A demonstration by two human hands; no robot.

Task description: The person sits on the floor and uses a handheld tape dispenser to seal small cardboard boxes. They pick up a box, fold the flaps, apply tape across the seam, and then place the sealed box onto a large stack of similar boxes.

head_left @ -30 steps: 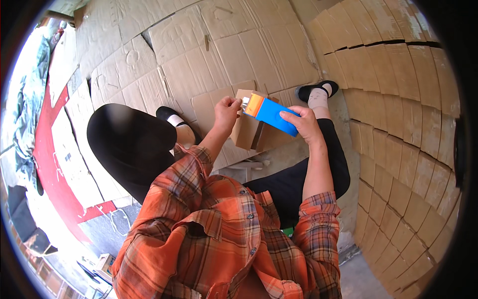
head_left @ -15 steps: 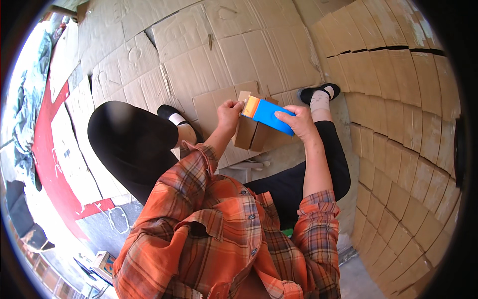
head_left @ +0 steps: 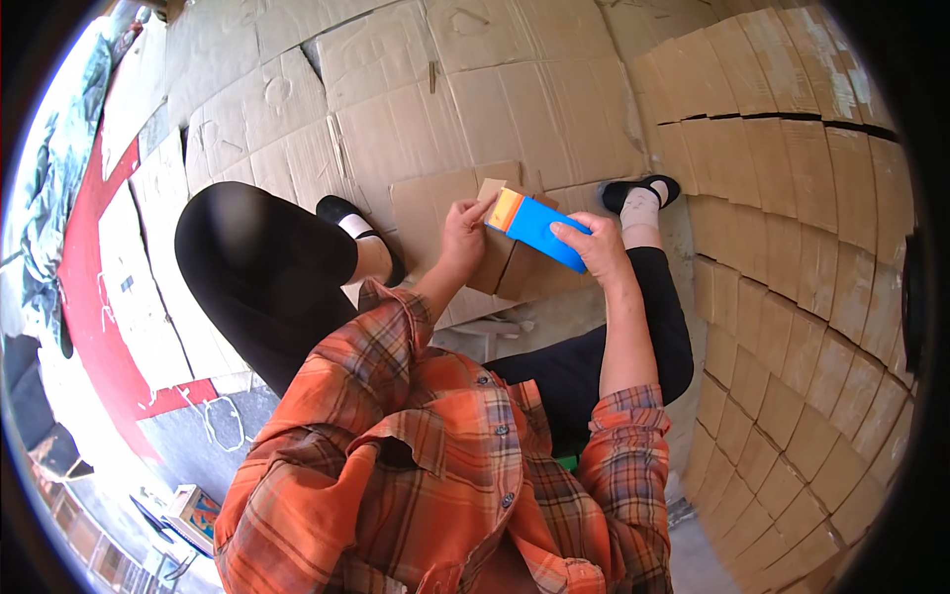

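Note:
My right hand [head_left: 597, 246] grips a flat blue box-like thing [head_left: 546, 234] that has an orange band and a yellowish end pointing left. The thumb lies on top of its blue face and the fingers wrap the lower end. Beside the yellowish end is my left hand [head_left: 463, 236], its index finger stretched toward the end's edge and the other fingers loosely bent. Whether the fingertip touches the edge is too small to tell; nothing shows in that hand. Under both hands stands a small brown cardboard box [head_left: 522, 275], partly hidden by the blue thing and my hands.
Flattened cardboard sheets [head_left: 396, 119] cover the floor ahead. Along the right rises a tall stack of folded brown cartons [head_left: 782, 247]. My bent left knee [head_left: 257, 267] and my right shoe [head_left: 633, 188] flank the work spot. A red strip [head_left: 99, 287] runs down the left.
My left index finger has straightened out from a pinch at the yellowish end. The blue thing stays in my right hand, almost unmoved; the whole view has shifted slightly.

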